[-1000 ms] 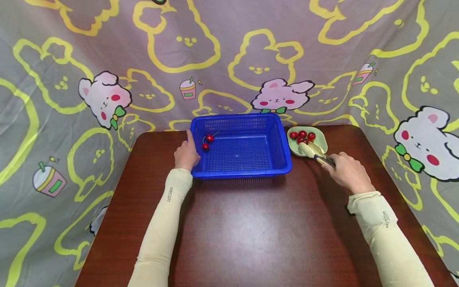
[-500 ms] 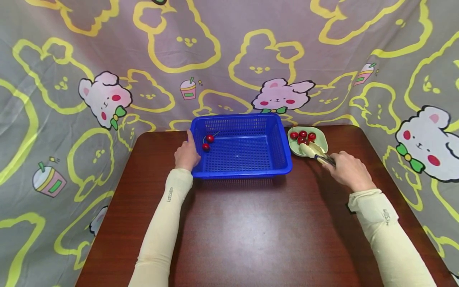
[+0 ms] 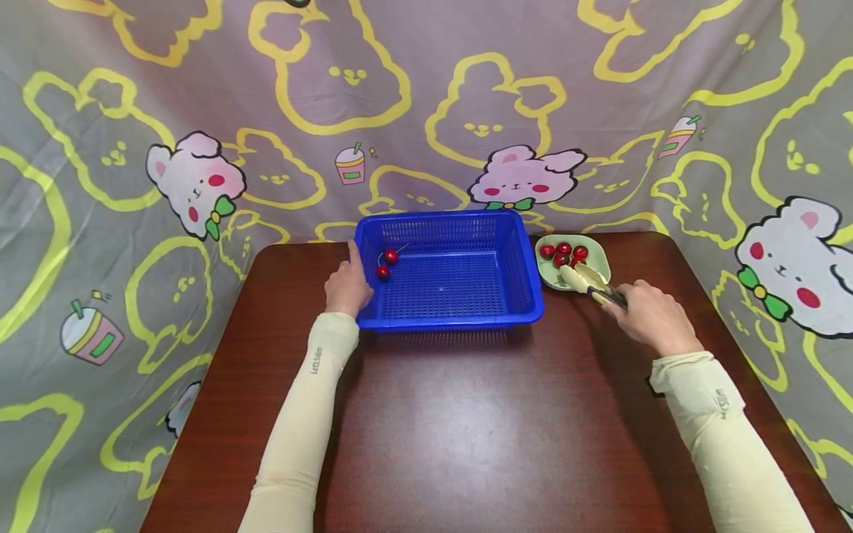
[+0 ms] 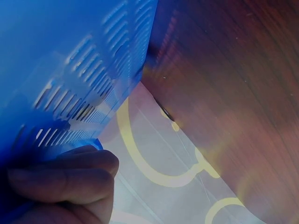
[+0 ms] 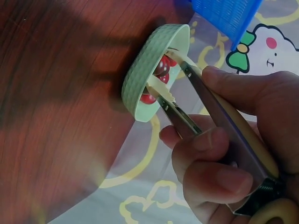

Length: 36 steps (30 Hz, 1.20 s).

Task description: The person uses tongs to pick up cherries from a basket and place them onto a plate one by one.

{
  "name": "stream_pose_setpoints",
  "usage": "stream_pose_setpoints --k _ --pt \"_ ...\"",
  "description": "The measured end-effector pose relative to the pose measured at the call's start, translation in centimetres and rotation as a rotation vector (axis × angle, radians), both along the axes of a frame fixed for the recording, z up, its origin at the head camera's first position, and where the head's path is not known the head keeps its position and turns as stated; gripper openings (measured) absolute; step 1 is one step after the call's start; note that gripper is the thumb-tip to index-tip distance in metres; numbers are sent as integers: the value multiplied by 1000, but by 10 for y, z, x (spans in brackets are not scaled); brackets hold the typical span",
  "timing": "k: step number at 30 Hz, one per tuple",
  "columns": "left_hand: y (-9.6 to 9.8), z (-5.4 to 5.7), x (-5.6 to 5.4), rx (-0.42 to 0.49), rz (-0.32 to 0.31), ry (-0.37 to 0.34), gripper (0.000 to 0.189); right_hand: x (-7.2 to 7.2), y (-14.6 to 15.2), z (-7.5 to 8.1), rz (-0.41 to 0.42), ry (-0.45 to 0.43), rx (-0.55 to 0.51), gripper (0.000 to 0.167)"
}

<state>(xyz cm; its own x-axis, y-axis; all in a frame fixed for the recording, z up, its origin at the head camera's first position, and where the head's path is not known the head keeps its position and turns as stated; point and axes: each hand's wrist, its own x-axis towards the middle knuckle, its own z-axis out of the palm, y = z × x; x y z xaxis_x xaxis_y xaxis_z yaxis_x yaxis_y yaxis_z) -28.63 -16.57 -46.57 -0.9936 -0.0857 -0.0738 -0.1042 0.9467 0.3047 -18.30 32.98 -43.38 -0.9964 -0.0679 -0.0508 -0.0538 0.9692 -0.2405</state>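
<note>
My left hand point(image 3: 348, 287) holds the left rim of a blue plastic basket point(image 3: 443, 323), index finger lying along the edge. In the left wrist view its other fingers point(image 4: 70, 184) curl against the slotted wall. Two red cherries point(image 3: 391, 257) with stems lie inside, near that side. My right hand point(image 3: 653, 314) grips metal tongs point(image 5: 224, 116) with cream tips. Those tips are parted over the near part of a pale green dish point(image 3: 600, 260). Several cherries point(image 3: 563, 249) sit in the dish, just beyond the tips; in the right wrist view the tips partly cover them.
The dish stands close to the basket's right side, near the back of a brown wooden table point(image 3: 453, 429). A patterned cloth point(image 3: 413, 89) hangs behind the table and along both sides.
The tongs and right hand have shifted very slightly to the right, tips still over the dish. My left hand, the basket and its two cherries have stayed put.
</note>
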Motion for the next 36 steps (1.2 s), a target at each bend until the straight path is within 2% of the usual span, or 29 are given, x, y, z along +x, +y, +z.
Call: stream_pose_setpoints --k 11,18,20,23,26,28,31,36 --pt "0 2 -1 -2 -5 -6 101 2 1 6 4 45 -49 45" --pt "1 2 0 -4 -3 -2 102 0 -1 11 17 63 -208 51" --pt "0 2 0 -3 -3 0 102 1 -4 16 18 24 -274 57" --pt "0 2 0 0 -2 0 101 3 -11 25 0 -85 -417 64" --pt "0 1 0 8 1 -2 101 4 -19 30 -15 -193 -581 60" --pt "0 0 -1 12 2 -4 101 4 -24 32 -1 -225 -651 54" --pt "-1 -1 -1 14 2 -5 101 4 -32 34 31 -238 -687 46" --pt "0 -2 -2 12 2 -3 101 0 -48 36 46 -248 -651 50"
